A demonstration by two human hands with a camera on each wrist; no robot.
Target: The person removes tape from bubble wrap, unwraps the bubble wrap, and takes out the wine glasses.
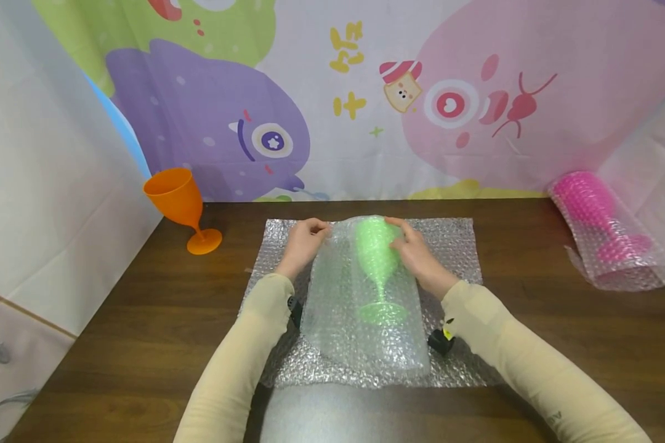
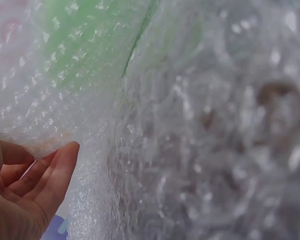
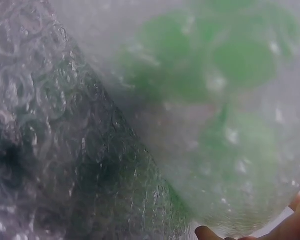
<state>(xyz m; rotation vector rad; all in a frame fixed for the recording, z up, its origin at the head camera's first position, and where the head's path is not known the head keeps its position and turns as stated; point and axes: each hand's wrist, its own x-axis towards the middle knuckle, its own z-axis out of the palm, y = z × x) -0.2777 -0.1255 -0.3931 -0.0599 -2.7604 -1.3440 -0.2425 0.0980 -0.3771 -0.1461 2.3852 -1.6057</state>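
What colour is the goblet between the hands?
Light green goblet, under bubble wrap; clearest in head view.

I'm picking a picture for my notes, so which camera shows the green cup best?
The head view: the green cup shows bowl, stem and base through bubble wrap. The left wrist view shows only blurred green patches; the right wrist view, hazy green shapes.

Orange goblet [image 1: 178, 203] left, bubble-wrapped pink goblet [image 1: 587, 200] right, on a wooden table [image 1: 144, 344] before a cartoon backdrop [image 1: 354, 141].

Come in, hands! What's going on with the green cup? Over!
Left hand pinching bubble wrap. Right hand gripping it beside green goblet, which shows through. Nothing visibly in the way.
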